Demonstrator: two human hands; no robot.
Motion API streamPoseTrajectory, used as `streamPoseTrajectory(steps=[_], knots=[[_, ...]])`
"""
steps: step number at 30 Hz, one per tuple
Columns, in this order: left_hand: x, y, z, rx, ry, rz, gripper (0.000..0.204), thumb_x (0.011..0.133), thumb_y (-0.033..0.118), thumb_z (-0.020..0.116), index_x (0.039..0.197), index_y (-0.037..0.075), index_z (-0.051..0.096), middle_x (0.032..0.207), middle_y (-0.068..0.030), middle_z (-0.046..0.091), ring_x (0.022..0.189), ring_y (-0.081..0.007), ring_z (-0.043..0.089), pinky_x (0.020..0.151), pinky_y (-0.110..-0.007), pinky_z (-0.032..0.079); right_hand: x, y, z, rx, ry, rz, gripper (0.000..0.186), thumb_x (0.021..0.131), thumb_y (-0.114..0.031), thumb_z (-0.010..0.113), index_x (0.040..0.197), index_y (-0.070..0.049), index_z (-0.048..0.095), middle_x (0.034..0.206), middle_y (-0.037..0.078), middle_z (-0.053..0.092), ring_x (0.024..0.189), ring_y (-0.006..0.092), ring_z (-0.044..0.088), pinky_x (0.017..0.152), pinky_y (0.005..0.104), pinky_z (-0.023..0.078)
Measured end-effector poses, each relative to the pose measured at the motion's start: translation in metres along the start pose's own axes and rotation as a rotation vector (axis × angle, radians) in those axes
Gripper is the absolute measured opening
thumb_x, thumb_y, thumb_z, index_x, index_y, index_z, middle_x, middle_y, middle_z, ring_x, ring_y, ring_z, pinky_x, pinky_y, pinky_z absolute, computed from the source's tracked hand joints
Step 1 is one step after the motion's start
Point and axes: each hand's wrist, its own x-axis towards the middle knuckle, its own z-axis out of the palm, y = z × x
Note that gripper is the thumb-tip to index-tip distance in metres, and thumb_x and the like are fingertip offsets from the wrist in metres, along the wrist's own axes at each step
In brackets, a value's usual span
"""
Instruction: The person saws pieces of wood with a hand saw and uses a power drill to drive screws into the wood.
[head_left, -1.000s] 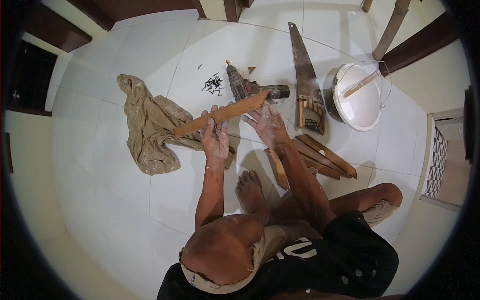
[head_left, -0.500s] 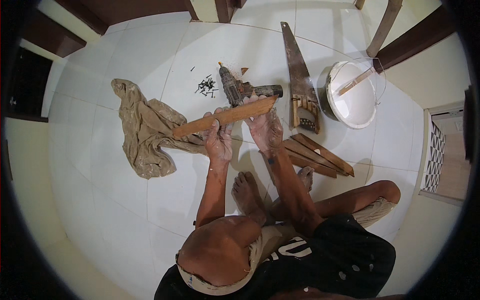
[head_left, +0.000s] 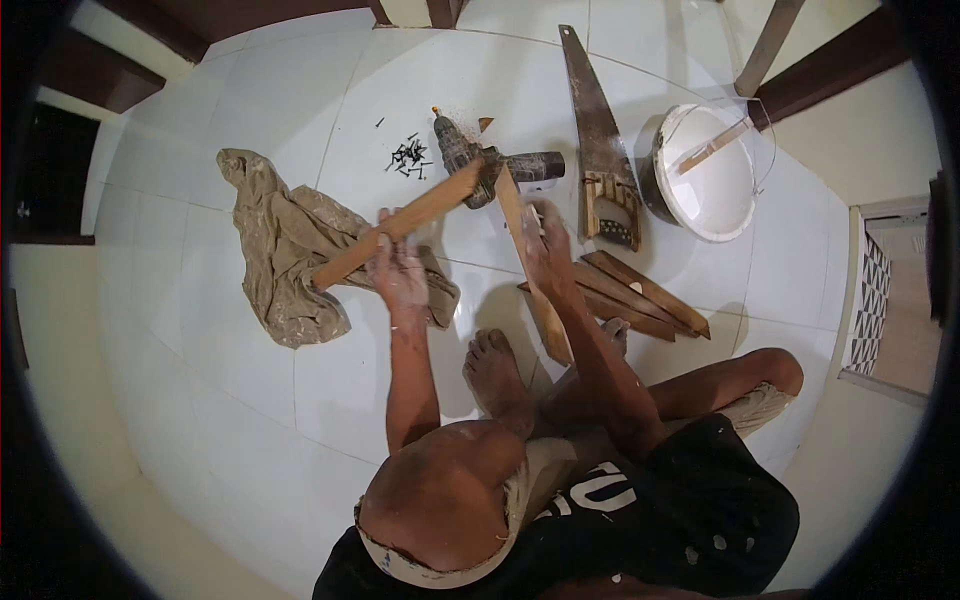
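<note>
One wooden strip (head_left: 410, 222) is being pinched by the left hand (head_left: 400, 275) alone, no longer being supported by both; it is being held slantwise over the cloth (head_left: 285, 250), far end toward the drill (head_left: 460, 150). Left of the saw (head_left: 597, 120), a second strip (head_left: 513, 208) is now being gripped by the right hand (head_left: 549, 242), so two strips are being handled at once.

Glossy white floor tiles (head_left: 220, 390) with thin grout lines catch soft light. Cream walls (head_left: 60, 340) rise at left and right; dark-brown woodwork (head_left: 110, 75) spans the upper left; black-and-white triangle-patterned tiles (head_left: 872, 305) show far right.
</note>
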Motion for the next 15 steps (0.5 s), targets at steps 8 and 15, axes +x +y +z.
streamPoseTrajectory(steps=[8, 15], knots=[[0.015, -0.005, -0.032, -0.052, -0.006, -0.032, 0.043, 0.088, 0.004, 0.056, 0.127, -0.003, 0.039, 0.124, -0.0181, 0.05, 0.113, -0.0279, 0.051, 0.1, -0.041, 0.045, -0.042, 0.051, -0.028, -1.03, -0.115, -0.062, 0.054, 0.076, -0.034, 0.068, 0.117, -0.003, 0.05, 0.103, 0.017, 0.056, 0.095, 0.0345, 0.055, 0.079, 0.0467, 0.047], [0.023, 0.0, -0.036, -0.11, 0.033, -0.003, 0.034, 0.089, 0.006, 0.057, 0.12, -0.002, 0.047, 0.118, -0.0158, 0.053, 0.112, -0.0263, 0.052, 0.103, -0.04, 0.042, -0.031, -0.015, -0.023, -0.481, -0.197, 0.069, 0.039, 0.078, -0.019, 0.065, 0.111, 0.0, 0.056, 0.075, 0.013, 0.062, 0.069, 0.0261, 0.06, 0.066, 0.038, 0.048]])
